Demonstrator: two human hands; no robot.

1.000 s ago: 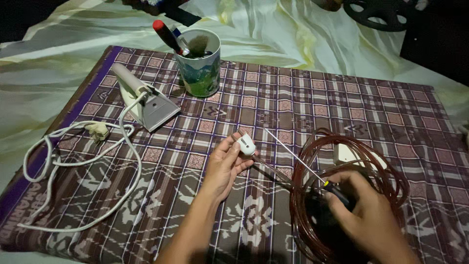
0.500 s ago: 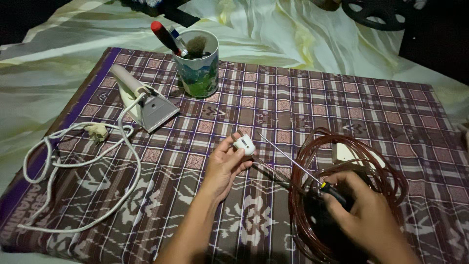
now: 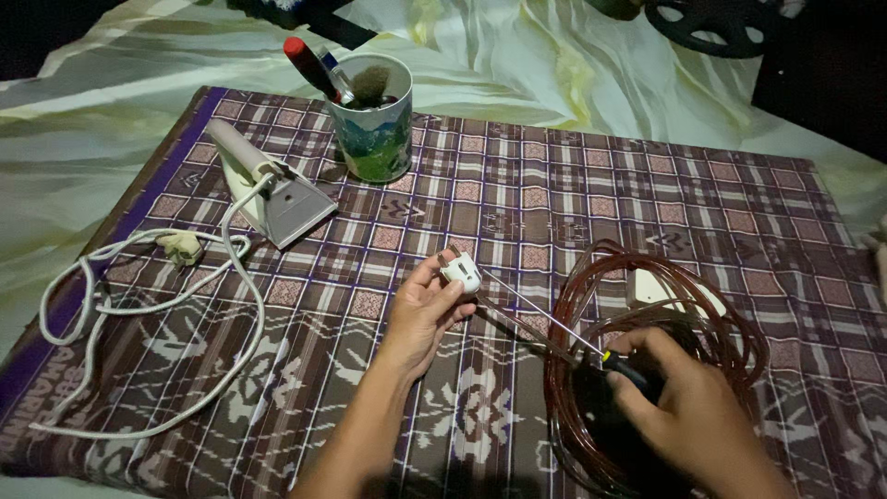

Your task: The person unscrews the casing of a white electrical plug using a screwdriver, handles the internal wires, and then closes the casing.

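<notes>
The left hand (image 3: pixel 427 310) pinches a white plug (image 3: pixel 460 272) in its fingers above the plaid cloth (image 3: pixel 554 185). The right hand (image 3: pixel 688 416), fingers curled around a screwdriver (image 3: pixel 554 322), points its tip at the plug, over a coil of brown cable (image 3: pixel 647 370). An iron (image 3: pixel 273 189) stands nearby.

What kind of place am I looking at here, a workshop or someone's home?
Probably a home, with repairs done on a makeshift surface: a brown checked woven cloth serves as the work area, a white electric iron lies on it, and a painted mug holds the tools, not a rack.
</notes>
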